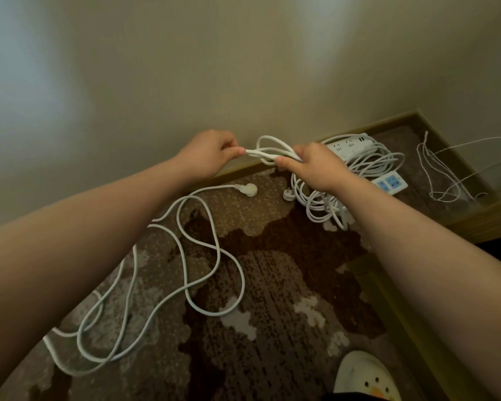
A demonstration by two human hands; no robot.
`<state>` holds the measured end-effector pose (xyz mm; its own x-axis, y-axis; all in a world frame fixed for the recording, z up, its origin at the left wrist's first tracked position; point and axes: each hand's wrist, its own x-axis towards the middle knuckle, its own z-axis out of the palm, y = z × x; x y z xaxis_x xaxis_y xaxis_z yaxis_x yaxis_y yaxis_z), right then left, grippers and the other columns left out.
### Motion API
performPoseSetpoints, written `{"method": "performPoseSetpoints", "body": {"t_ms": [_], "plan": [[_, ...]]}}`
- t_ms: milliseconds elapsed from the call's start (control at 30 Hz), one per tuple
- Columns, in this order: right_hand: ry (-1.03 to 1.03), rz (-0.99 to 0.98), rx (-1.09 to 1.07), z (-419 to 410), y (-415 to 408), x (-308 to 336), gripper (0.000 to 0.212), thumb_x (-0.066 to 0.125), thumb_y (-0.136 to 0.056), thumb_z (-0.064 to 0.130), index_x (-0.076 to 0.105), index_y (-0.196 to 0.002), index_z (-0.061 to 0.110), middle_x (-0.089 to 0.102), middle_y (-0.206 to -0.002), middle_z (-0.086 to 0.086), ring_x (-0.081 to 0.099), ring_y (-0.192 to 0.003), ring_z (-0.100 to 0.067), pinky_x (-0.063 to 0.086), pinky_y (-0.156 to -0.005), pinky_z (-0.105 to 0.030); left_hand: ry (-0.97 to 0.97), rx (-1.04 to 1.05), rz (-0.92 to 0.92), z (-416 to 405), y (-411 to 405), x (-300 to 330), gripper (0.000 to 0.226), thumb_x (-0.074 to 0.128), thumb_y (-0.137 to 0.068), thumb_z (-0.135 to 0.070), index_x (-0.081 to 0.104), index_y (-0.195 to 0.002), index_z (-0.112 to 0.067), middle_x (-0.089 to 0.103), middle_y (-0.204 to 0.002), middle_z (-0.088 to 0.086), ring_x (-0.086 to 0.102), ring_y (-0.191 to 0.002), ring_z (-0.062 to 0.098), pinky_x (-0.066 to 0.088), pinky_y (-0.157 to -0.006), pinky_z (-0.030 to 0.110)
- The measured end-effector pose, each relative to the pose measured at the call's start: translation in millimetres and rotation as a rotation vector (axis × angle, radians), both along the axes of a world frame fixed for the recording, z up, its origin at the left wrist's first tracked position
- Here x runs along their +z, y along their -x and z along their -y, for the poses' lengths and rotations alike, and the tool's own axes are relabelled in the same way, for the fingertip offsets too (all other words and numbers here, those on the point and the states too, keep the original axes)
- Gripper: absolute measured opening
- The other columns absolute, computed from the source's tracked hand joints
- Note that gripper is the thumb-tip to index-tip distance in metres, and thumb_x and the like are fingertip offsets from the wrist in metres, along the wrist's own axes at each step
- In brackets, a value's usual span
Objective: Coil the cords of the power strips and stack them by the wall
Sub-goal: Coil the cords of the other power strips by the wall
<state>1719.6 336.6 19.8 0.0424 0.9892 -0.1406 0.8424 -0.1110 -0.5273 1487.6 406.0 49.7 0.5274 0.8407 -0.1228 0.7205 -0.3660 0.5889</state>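
Both hands hold a small bundle of white cord loops (pixel 268 150) in the air near the wall. My left hand (pixel 211 153) pinches the left end of the loops, and my right hand (pixel 315 166) grips their right end. Below the right hand lies a heap of coiled white cord (pixel 327 204) with a plug (pixel 288 195). Behind it, by the skirting, sit a white power strip (pixel 349 144) and a strip with blue sockets (pixel 389 182). A long loose white cord (pixel 185 256) sprawls over the carpet, its round plug (pixel 248 189) near the wall.
Patterned brown carpet (pixel 272 285) covers the floor. A wooden skirting (pixel 243 169) runs along the beige wall. A thin white wire (pixel 440 175) lies in the right corner beside a wooden furniture edge (pixel 475 218). A white slipper (pixel 365 377) shows at the bottom right.
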Motion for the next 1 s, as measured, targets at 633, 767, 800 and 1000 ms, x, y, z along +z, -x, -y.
{"method": "performPoseSetpoints", "body": {"t_ms": [633, 767, 800, 1000], "plan": [[-0.095, -0.394, -0.269, 2.5, -12.0, -6.0, 0.041, 0.056, -0.091, 0.057, 0.059, -0.065, 0.025, 0.04, -0.048, 0.013, 0.034, -0.042, -0.007, 0.03, -0.047, -0.028, 0.187, 0.054, 0.109, 7.9, 38.2, -27.5, 0.035, 0.04, -0.1, -0.037, 0.068, -0.086, -0.02, 0.049, -0.063, -0.01, 0.044, -0.058, 0.004, 0.035, -0.057, 0.023], [-0.105, -0.373, -0.302, 3.0, -10.0, -7.1, 0.039, 0.056, -0.093, 0.055, 0.06, -0.067, 0.025, 0.043, -0.053, 0.01, 0.038, -0.045, -0.01, 0.033, -0.051, -0.031, 0.186, 0.045, 0.047, 11.8, 50.2, -33.0, 0.029, 0.042, -0.1, -0.03, 0.067, -0.087, -0.022, 0.049, -0.061, -0.015, 0.043, -0.057, 0.001, 0.036, -0.056, 0.023], [-0.11, -0.369, -0.326, 3.0, -11.9, -6.4, 0.04, 0.056, -0.093, 0.055, 0.059, -0.067, 0.025, 0.044, -0.052, 0.01, 0.039, -0.043, -0.008, 0.033, -0.051, -0.03, 0.166, 0.029, 0.02, 9.9, 55.1, -31.3, 0.029, 0.043, -0.099, -0.029, 0.068, -0.088, -0.021, 0.049, -0.062, -0.015, 0.044, -0.057, 0.0, 0.035, -0.057, 0.022], [-0.149, -0.413, -0.527, 4.5, -27.7, -4.9, 0.042, 0.055, -0.092, 0.057, 0.055, -0.068, 0.022, 0.043, -0.049, 0.011, 0.037, -0.036, -0.003, 0.033, -0.045, -0.024, 0.197, 0.087, 0.002, 5.9, 89.4, -23.7, 0.026, 0.047, -0.098, -0.029, 0.07, -0.091, -0.021, 0.044, -0.056, -0.008, 0.039, -0.048, 0.004, 0.035, -0.051, 0.023]]}}
